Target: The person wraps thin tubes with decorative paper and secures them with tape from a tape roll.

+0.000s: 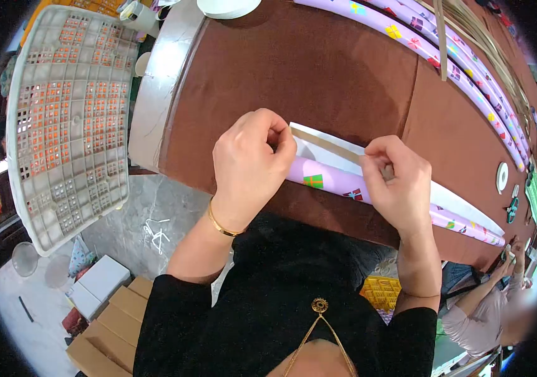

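A narrow tan strip [328,145] stretches between my two hands, along the white underside of a partly unrolled purple wrapping paper roll [315,174] with a gift-box print. My left hand [248,154] is closed in a pinch on the strip's left end, right at the paper's corner. Farther along, my right hand [401,179] pinches the strip between thumb and fingers. The roll lies along the table's near edge, its middle partly covered by my right hand and its far end tapering off to the right.
More purple rolls [394,31] lie at the upper right of the brown-covered table [293,69], with long tan strips [482,38] over and beside them. A white tape roll [501,177] sits at right. A white plastic crate [76,119] stands left; another person [479,314] works at lower right.
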{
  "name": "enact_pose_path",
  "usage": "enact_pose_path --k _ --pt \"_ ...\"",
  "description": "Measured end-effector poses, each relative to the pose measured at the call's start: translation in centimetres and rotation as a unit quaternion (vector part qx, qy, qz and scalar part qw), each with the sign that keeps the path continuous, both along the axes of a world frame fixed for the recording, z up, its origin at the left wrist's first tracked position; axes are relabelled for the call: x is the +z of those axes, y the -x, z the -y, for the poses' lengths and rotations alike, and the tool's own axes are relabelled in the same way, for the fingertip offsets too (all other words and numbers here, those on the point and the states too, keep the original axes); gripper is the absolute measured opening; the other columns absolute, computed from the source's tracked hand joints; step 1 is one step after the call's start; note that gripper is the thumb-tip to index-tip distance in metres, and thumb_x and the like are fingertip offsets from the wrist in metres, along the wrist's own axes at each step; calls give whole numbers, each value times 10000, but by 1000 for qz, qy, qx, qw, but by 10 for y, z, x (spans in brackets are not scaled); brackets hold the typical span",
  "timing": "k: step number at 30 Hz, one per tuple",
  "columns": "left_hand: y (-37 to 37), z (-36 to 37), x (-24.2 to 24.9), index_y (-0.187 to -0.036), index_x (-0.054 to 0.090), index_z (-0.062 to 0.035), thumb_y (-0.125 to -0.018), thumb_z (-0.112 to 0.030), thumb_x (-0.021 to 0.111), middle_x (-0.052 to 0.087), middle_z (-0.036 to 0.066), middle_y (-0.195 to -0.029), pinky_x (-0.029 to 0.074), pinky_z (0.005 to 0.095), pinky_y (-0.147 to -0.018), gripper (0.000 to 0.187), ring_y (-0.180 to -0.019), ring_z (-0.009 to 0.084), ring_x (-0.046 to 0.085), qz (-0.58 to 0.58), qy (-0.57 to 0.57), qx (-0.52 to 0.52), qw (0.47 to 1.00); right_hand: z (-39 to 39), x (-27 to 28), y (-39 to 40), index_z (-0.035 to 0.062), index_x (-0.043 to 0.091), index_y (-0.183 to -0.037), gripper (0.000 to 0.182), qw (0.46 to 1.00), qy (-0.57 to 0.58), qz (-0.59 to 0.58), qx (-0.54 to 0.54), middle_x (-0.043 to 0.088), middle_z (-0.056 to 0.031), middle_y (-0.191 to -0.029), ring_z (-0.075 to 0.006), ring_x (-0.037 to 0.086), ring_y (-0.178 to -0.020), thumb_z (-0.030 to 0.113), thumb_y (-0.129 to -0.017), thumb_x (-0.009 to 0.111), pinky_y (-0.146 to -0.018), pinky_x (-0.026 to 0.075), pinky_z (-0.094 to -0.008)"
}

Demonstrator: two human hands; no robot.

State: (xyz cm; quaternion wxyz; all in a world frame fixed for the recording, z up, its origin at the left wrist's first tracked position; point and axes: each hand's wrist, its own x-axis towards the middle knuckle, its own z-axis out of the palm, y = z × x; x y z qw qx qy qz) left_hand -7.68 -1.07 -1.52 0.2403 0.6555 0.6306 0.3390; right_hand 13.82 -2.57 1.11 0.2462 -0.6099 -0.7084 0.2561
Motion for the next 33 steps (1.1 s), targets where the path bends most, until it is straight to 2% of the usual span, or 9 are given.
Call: enact_pose_path --k 7,11,13,19,20,22,33 --pt "-3 3 -4 -796 612 -11 -759 4 676 611 72 -714 481 273 -535 75 -582 136 593 7 -34 14 999 -2 -5 2 10 642 -807 32 996 -66 24 46 634 -111 -740 -226 634 -644 20 -795 670 -612 510 -311" --pt "-1 2 -5 -788 599 -15 -745 12 671 596 72 -703 477 273 -528 88 -573 137 582 -12 -46 4 999 -4 -3 4 9 636 -789 45 996 -52 53 48 640 -119 -744 -242 638 -649 28 -794 677 -617 513 -326" --pt "-3 2 -3 -742 551 -69 -702 -20 690 591 58 -707 497 337 -546 153 -602 216 607 -2 -35 7 999 -3 -4 4 10 633 -789 56 997 -41 49 35 639 -118 -741 -248 645 -659 38 -796 680 -619 513 -335" --pt "-4 1 -2 -739 551 -70 -699 -23 688 594 58 -704 497 348 -550 150 -609 225 609 -1 -26 9 1000 -5 -6 4 14 637 -796 53 997 -46 53 35 640 -118 -741 -258 647 -665 42 -798 682 -623 516 -340" --pt "-4 1 -2 -739 551 -70 -699 -23 688 594 58 -704 497 348 -550 150 -609 225 609 -1 -25 8 1000 -6 -6 4 14 637 -796 53 997 -46 53 34 640 -118 -741 -258 647 -665 42 -798 682 -623 516 -340" --pt "-3 0 -2 -758 593 -21 -735 -10 681 581 76 -678 459 290 -517 92 -552 153 562 -18 -24 8 1000 -6 -6 4 15 637 -796 54 997 -36 62 34 639 -120 -736 -257 648 -660 48 -802 679 -623 517 -340" --pt "-4 -3 2 -748 597 -21 -732 -16 681 588 78 -665 465 300 -536 85 -551 158 564 -38 -3 4 999 -8 -9 4 24 630 -786 70 997 -34 65 31 642 -113 -722 -254 655 -657 65 -803 684 -613 518 -344"
